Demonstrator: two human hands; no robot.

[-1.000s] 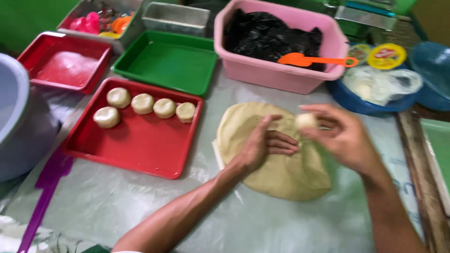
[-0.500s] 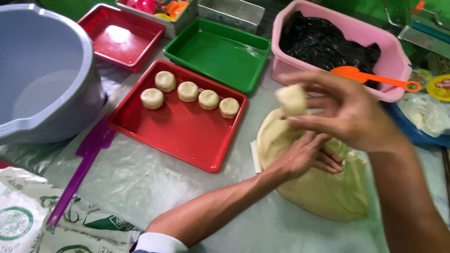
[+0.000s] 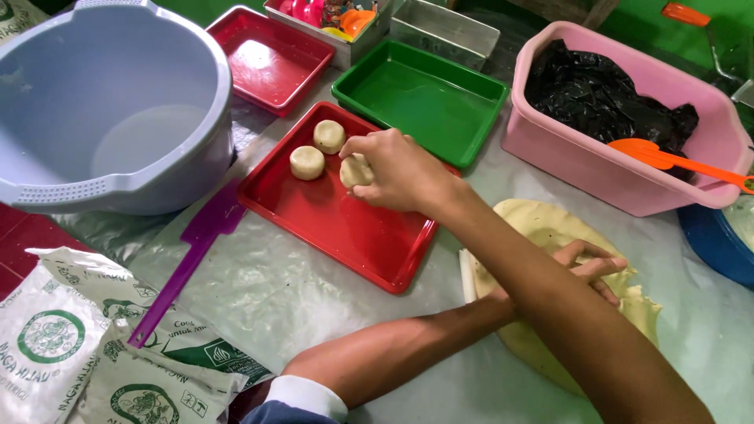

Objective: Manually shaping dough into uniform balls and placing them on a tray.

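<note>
The right hand point(image 3: 397, 169) reaches across into the red tray point(image 3: 345, 235), fingers closed around a dough ball point(image 3: 355, 171), two more dough balls point(image 3: 307, 162) just beyond its fingertips; the left hand point(image 3: 585, 271) rests open and flat on the dough sheet point(image 3: 542, 228)

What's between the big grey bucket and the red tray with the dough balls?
In the head view, a purple spatula lies on the plastic sheet between the grey bucket and the red tray, close to both.
</note>
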